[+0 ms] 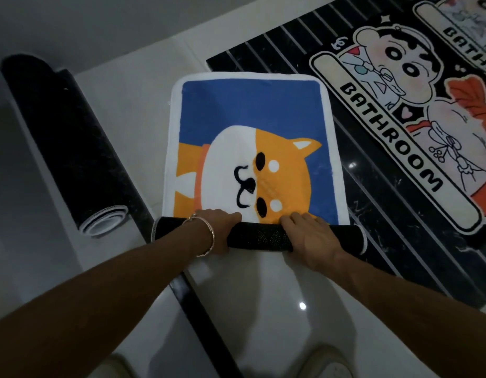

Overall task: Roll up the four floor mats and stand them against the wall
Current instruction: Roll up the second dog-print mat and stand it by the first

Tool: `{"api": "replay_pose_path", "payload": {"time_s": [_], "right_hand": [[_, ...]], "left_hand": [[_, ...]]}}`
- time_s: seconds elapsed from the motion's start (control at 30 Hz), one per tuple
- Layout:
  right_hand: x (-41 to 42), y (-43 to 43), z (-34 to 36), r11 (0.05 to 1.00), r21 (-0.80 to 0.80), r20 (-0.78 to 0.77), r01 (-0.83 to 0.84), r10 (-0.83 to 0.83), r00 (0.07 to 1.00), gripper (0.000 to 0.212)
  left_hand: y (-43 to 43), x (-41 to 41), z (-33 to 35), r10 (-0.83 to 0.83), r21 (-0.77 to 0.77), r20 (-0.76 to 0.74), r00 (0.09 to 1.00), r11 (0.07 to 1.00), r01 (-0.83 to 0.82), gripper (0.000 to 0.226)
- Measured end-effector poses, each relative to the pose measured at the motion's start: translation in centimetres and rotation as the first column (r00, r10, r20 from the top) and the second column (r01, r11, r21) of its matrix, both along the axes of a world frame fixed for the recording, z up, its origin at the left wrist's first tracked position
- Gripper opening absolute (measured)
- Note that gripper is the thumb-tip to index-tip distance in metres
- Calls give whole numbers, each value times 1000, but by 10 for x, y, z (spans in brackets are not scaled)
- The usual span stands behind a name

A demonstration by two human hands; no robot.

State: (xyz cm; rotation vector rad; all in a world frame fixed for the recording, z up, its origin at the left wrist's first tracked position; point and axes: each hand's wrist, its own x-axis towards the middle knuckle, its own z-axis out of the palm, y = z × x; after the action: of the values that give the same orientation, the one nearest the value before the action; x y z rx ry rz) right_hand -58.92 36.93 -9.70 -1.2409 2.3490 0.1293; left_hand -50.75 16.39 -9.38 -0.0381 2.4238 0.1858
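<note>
So far, the blue fabric floor mat with an orange-and-white dog face [250, 110] is only begun. Its near edge has been turned into a short, tight roll with the black dotted underside facing out, and most of its length lies flat on the white floor tiles [263, 309] ahead of the person. The left hand [217, 230] and the right hand [310, 236] sit on top of this roll, one towards each end. Each palm drapes over it, and the fingers bend round its far side, down to where the roll meets the flat part. The thumbs are hidden, so I cannot tell how tightly they close underneath. A thin metal bangle [206, 236] circles the left wrist.

To the left, a black rolled mat with a white inner edge [64, 143] is finished as a roll. It appears to lie along the foot of the grey wall [45, 23] rather than stand upright, though the wide angle makes this uncertain.

To the right, on the dark glossy striped floor [263, 47], a black cartoon mat lettered BATHROOM [400, 118] lies flat, not yet rolled. A second black cartoon mat [468, 23] shows only partly in the corner.

By my count, one mat is rolled, one is barely started and two are untouched. None is clearly standing.
</note>
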Motion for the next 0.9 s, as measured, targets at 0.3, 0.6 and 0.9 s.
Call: {"api": "replay_pose_path", "payload": {"time_s": [0.3, 0.6, 0.9], "right_hand": [[-1, -2, -6, 995, -95, 11, 5, -4, 1000, 38], [-25, -14, 2, 998, 64, 175, 0, -11, 984, 48], [-29, -16, 2, 992, 124, 232, 18, -47, 972, 51]], "left_hand": [[2, -2, -3, -38, -20, -4, 999, 999, 38, 49], [8, 17, -14, -61, -134, -234, 970, 990, 30, 59], [10, 17, -14, -125, -200, -328, 936, 978, 61, 67]]}}
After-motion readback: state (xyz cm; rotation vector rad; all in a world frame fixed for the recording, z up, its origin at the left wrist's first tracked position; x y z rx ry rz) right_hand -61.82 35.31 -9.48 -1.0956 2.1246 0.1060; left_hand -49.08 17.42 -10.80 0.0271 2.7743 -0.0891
